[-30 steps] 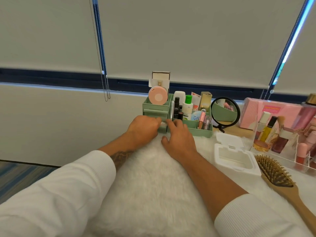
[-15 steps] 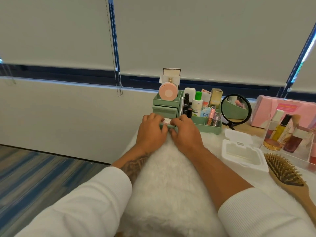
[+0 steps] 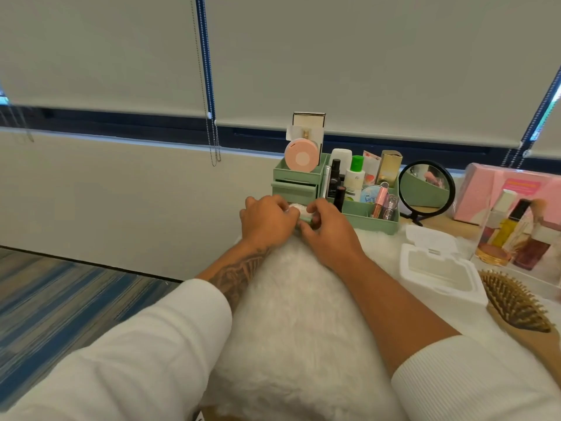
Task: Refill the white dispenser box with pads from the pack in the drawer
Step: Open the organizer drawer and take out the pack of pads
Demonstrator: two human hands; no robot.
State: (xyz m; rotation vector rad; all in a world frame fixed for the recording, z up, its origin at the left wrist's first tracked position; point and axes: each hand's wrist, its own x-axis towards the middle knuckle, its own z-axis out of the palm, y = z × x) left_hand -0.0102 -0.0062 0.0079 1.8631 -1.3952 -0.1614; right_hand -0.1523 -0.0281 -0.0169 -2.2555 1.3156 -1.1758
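Right, white dispenser box (image 3: 440,273) lid up, inside bare, nr hairbrush (image 3: 516,305).

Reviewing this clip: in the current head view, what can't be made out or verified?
- Lower drawer of the green organizer: covered by the left hand and right hand; its contents are hidden.
- Something white between the hands: too little shows to identify.
- White dispenser box: lid open, interior too pale to judge.
- Hairbrush: handle cut off at the right edge.
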